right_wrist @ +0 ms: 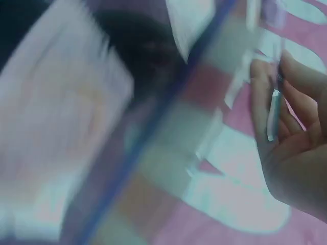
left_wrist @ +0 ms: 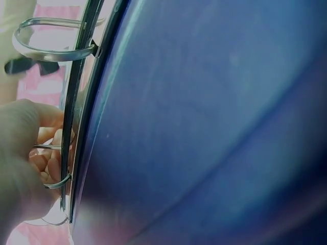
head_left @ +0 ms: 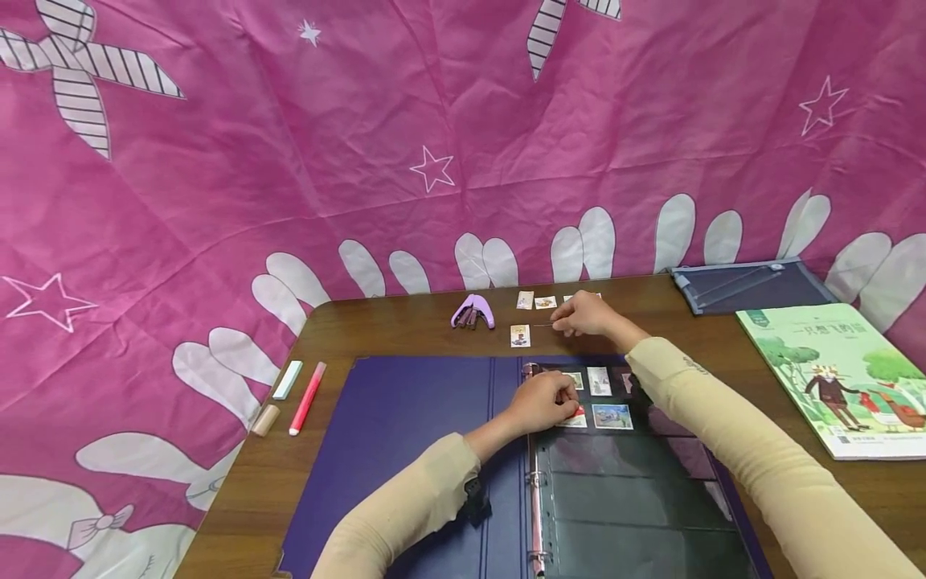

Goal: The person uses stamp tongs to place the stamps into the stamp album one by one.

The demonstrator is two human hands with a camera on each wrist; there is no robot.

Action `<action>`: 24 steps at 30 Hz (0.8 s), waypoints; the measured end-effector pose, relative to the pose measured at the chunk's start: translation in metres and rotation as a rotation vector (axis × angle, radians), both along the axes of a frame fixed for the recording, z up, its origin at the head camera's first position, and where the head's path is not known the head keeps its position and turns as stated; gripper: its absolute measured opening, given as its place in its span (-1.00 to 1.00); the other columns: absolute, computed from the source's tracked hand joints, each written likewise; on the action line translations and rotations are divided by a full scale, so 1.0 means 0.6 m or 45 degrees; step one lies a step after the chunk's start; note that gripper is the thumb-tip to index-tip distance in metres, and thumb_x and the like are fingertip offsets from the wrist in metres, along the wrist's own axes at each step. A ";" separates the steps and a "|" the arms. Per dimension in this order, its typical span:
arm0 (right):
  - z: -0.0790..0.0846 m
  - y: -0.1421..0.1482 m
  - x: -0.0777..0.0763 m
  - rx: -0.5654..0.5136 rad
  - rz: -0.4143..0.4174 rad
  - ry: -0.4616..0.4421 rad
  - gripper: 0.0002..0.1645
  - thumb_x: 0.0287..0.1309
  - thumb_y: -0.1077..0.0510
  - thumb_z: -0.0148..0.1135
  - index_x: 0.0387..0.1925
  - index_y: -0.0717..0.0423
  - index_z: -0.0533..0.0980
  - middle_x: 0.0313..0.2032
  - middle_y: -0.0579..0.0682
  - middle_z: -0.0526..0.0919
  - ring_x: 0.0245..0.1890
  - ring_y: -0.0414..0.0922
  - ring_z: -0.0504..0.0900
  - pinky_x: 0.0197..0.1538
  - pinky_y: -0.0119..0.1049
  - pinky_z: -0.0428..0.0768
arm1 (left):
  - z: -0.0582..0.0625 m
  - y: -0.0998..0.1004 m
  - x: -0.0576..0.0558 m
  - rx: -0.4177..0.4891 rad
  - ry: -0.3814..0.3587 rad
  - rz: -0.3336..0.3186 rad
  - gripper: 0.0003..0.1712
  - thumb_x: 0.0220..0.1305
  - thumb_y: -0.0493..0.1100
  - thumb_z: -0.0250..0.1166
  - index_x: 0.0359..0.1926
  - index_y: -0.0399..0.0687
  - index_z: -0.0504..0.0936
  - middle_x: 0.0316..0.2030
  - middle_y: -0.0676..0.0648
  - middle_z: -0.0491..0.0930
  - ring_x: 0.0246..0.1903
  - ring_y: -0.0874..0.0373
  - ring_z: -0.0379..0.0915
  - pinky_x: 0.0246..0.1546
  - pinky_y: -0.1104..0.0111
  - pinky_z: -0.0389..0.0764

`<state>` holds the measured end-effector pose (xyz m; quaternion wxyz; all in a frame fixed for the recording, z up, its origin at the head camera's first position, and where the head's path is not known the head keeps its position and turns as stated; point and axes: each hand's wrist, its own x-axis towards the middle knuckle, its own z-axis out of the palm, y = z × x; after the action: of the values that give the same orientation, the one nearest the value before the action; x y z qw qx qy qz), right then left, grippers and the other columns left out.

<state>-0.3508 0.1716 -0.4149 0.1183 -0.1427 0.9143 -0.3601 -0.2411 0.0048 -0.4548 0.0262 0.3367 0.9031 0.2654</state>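
I find the right hand pinching slim tweezers, their tip just beside a loose stamp on the table. The left hand rests on the open album; whether its fingers pinch anything, I cannot tell.

Open blue binder, stamps slotted inside, slim tweezers

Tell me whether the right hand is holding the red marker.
No, the right hand pinches a slim tool, while the red marker lies on the table left of the open binder.
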 end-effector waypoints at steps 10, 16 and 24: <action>-0.035 -0.044 -0.019 0.169 -0.049 0.120 -0.76 0.09 0.15 0.26 -0.24 0.23 0.65 -0.46 0.08 0.73 -0.58 -0.25 0.61 -0.40 -0.42 0.47 | -0.002 -0.003 -0.002 0.011 -0.018 0.000 -0.96 0.11 -0.15 0.28 -0.46 0.05 0.61 -0.47 0.11 0.56 -0.48 0.43 0.32 -0.46 0.65 0.27; -0.038 -0.053 -0.013 0.257 -0.012 0.321 -0.81 0.06 0.14 0.28 -0.31 0.14 0.69 -0.35 0.07 0.75 -0.35 -0.08 0.67 -0.22 -0.19 0.55 | -0.002 -0.003 -0.003 0.013 0.001 0.013 -0.95 0.11 -0.14 0.29 -0.46 0.05 0.61 -0.48 0.11 0.55 -0.48 0.42 0.33 -0.46 0.65 0.27; -0.038 -0.055 -0.006 0.301 -0.034 0.342 -0.84 0.06 0.16 0.26 -0.34 0.10 0.71 -0.26 0.06 0.74 -0.14 0.03 0.66 -0.03 -0.04 0.53 | 0.002 -0.002 0.000 -0.002 -0.037 0.024 -0.95 0.13 -0.13 0.28 -0.45 0.06 0.61 -0.47 0.11 0.55 -0.47 0.42 0.33 -0.47 0.64 0.27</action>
<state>-0.3544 0.1388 -0.4375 0.0063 -0.1626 0.9596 -0.2295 -0.2413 0.0035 -0.4538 0.0372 0.3243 0.9059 0.2696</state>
